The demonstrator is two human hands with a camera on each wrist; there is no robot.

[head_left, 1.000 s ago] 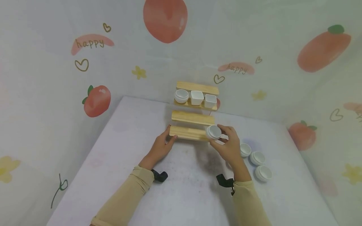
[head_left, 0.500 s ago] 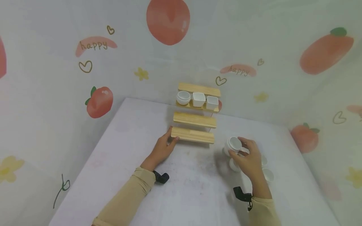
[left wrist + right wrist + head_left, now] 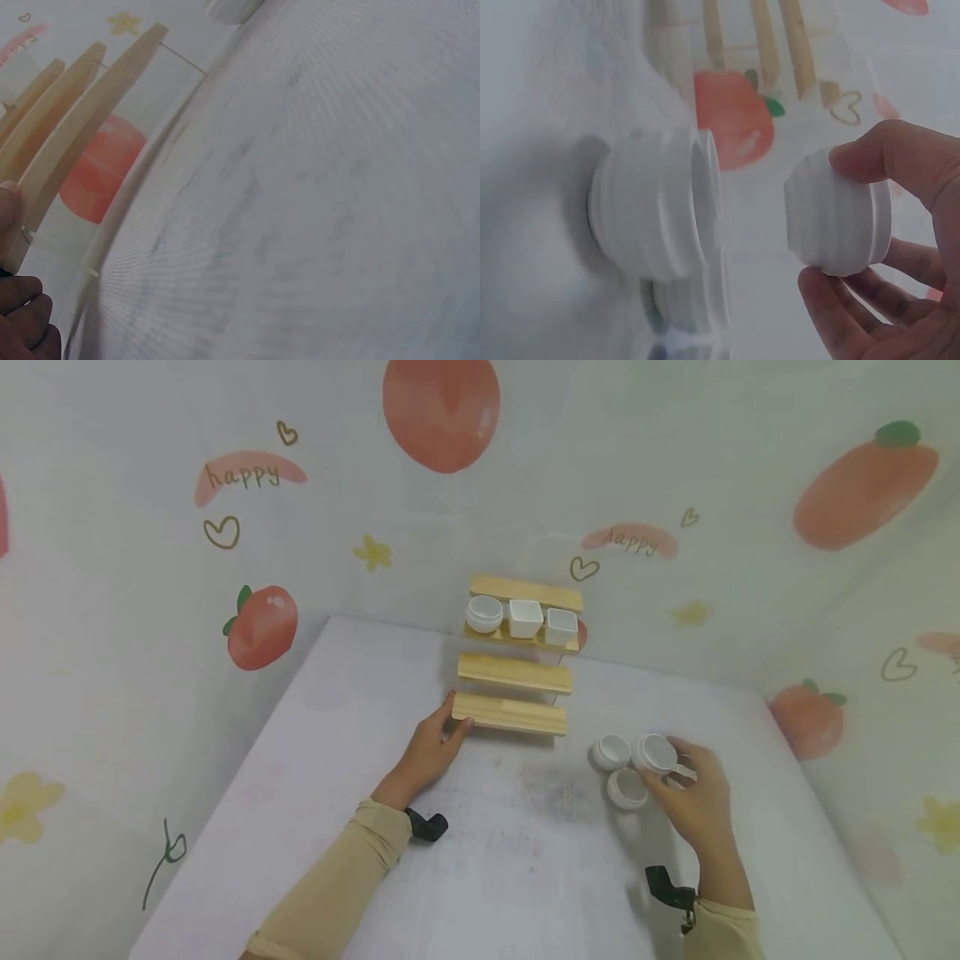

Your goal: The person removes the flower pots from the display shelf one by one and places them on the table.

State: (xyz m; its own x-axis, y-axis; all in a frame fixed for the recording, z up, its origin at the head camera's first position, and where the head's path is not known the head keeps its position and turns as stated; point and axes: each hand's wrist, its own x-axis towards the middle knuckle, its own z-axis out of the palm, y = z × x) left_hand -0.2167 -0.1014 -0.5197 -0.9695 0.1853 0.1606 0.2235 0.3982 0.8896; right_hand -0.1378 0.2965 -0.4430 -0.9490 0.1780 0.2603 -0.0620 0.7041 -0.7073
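Head: left hand [image 3: 427, 750] grips the left end of the lowest wooden slat [image 3: 510, 714]; right hand [image 3: 697, 793] pinches a white pot [image 3: 657, 754] just beside two standing pots [image 3: 627, 789] on the table [image 3: 480, 868]. Left wrist: thumb [image 3: 8, 206] on the slat, fingers [image 3: 28, 319] curled near its end. Right wrist: pinched pot is off the table, apart from the standing ones.
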